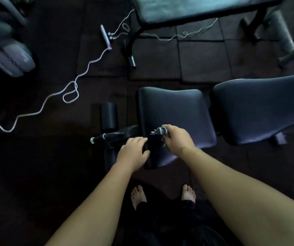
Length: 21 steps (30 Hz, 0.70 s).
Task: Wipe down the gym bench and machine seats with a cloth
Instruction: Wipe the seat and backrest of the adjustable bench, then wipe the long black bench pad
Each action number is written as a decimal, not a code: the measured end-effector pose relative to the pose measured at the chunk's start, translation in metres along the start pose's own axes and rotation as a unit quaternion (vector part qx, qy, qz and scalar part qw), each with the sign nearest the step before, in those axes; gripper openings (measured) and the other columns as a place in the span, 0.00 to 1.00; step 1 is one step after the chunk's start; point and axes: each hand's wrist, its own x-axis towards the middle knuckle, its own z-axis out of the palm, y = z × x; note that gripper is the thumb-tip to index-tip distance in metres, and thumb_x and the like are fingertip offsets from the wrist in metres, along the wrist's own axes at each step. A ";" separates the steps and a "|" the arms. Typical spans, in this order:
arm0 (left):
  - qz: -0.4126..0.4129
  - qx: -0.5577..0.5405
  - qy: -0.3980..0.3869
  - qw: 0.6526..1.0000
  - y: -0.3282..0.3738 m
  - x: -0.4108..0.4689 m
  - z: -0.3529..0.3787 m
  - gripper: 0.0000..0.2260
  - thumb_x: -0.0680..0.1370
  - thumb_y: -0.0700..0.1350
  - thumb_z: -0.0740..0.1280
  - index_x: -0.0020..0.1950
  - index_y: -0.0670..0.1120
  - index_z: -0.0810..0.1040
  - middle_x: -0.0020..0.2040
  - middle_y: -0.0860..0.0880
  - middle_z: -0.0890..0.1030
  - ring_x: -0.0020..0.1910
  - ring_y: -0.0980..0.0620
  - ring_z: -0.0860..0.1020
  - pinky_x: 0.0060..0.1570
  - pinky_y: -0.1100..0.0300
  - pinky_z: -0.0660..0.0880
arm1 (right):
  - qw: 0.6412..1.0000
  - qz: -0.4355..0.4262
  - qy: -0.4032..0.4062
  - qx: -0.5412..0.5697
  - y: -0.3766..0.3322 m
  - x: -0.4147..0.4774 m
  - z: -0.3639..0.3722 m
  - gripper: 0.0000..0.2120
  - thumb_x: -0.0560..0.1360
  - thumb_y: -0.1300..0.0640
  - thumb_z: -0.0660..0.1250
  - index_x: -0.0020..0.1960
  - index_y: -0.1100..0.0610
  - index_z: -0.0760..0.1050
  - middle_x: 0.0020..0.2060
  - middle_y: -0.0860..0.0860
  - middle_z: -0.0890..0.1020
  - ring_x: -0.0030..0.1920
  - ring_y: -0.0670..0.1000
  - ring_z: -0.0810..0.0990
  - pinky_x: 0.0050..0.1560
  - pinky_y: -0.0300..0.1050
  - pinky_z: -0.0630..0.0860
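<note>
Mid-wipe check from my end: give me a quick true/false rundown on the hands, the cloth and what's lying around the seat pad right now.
1. The right hand grips the grey cloth on the seat pad. True.
2. The left hand holds a spray bottle. False: it holds nothing and rests on the seat pad's near left edge.
3. A white cable lies on the floor to the left of the seat pad. True.
4. The person wears shoes. False: both feet are bare.
5. The cloth lies on the back pad. False: it is on the seat pad, in the right hand.
</note>
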 end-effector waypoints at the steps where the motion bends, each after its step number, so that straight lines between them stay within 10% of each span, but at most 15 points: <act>1: 0.010 0.006 -0.006 1.000 0.012 -0.002 -0.016 0.26 0.82 0.55 0.64 0.80 0.53 0.67 0.79 0.55 0.68 0.78 0.51 0.62 0.73 0.48 0.66 | 1.000 0.016 0.012 0.012 -0.002 -0.008 -0.014 0.22 0.79 0.57 0.65 0.73 0.50 0.73 0.61 0.53 0.83 0.61 0.58 0.81 0.60 0.49 0.75; 16: 0.038 0.052 0.030 0.997 0.083 -0.012 -0.158 0.23 0.82 0.57 0.63 0.76 0.53 0.72 0.74 0.53 0.73 0.74 0.47 0.66 0.70 0.47 0.70 | 0.990 0.016 0.068 0.127 -0.045 -0.044 -0.144 0.17 0.79 0.55 0.66 0.67 0.47 0.76 0.49 0.49 0.87 0.50 0.51 0.86 0.56 0.49 0.82; 21: -0.007 0.038 0.063 0.997 0.048 -0.023 -0.192 0.22 0.81 0.57 0.64 0.75 0.54 0.73 0.73 0.52 0.74 0.73 0.47 0.67 0.68 0.46 0.71 | 0.994 -0.034 0.065 0.086 -0.099 -0.029 -0.155 0.19 0.80 0.54 0.68 0.71 0.49 0.75 0.58 0.51 0.83 0.60 0.55 0.80 0.53 0.41 0.71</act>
